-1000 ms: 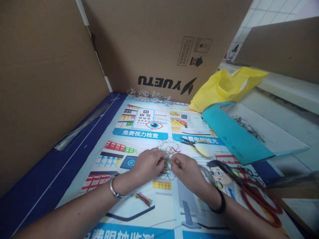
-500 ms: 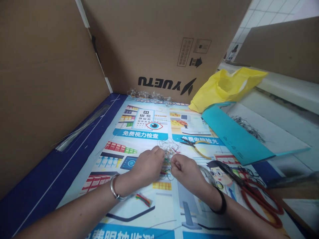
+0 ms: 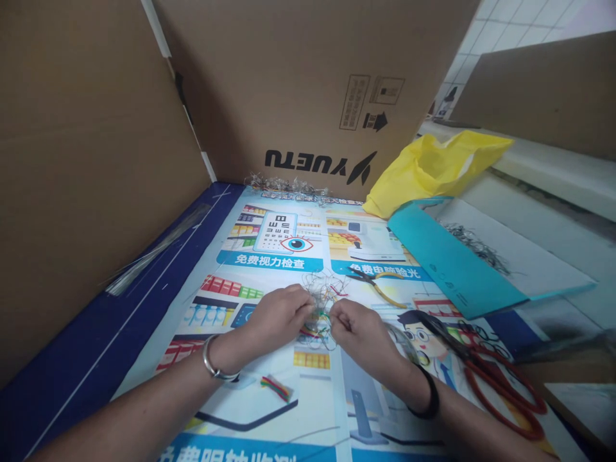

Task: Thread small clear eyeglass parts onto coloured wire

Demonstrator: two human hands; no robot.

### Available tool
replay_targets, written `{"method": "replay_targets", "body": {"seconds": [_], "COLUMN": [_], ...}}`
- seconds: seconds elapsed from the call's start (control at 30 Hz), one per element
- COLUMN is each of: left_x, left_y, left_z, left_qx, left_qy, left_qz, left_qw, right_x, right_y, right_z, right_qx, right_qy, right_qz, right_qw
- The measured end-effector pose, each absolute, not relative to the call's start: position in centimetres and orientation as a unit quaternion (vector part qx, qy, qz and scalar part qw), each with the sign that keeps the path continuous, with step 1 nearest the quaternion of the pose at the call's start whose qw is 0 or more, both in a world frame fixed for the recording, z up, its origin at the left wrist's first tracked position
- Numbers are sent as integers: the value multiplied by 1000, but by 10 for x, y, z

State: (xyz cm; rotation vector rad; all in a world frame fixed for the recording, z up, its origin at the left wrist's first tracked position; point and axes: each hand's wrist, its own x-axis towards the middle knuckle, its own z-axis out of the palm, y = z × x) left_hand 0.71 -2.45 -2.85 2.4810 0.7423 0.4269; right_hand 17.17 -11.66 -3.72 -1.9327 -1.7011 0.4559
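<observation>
My left hand (image 3: 276, 316) and my right hand (image 3: 359, 329) meet over a printed poster (image 3: 269, 256) that covers the table. Both have their fingers pinched on a small tangle of thin wire with coloured strands (image 3: 321, 308) between them. A silver bangle sits on my left wrist and a dark band on my right. A loose bundle of coloured wire pieces (image 3: 276, 386) lies on the poster just below my left wrist.
Small yellow-handled pliers (image 3: 378, 284) lie just beyond my right hand. Red-handled scissors (image 3: 495, 378) rest at the right. A teal folder (image 3: 445, 266), a yellow plastic bag (image 3: 433, 168), cardboard walls (image 3: 298, 83) and a bundle of straight wires (image 3: 154, 247) surround the work spot.
Both hands stay pinched on the wire tangle and shift only slightly; my left wrist has dropped a little toward me. The view has tilted a bit.
</observation>
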Motion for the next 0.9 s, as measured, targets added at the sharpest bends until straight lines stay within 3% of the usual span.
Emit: {"method": "replay_targets", "body": {"seconds": [0.7, 0.9], "left_x": [22, 23], "left_y": [-28, -27], "left_z": [-38, -36], "left_qx": [956, 953], "left_qy": [231, 239], "left_qz": [152, 146], "left_qw": [96, 113], "right_x": [171, 172], "right_y": [-115, -114], "right_z": [-34, -32], "right_qx": [-677, -655], "right_qy": [-656, -639], "right_qz": [186, 250], "right_qw": [275, 316]}}
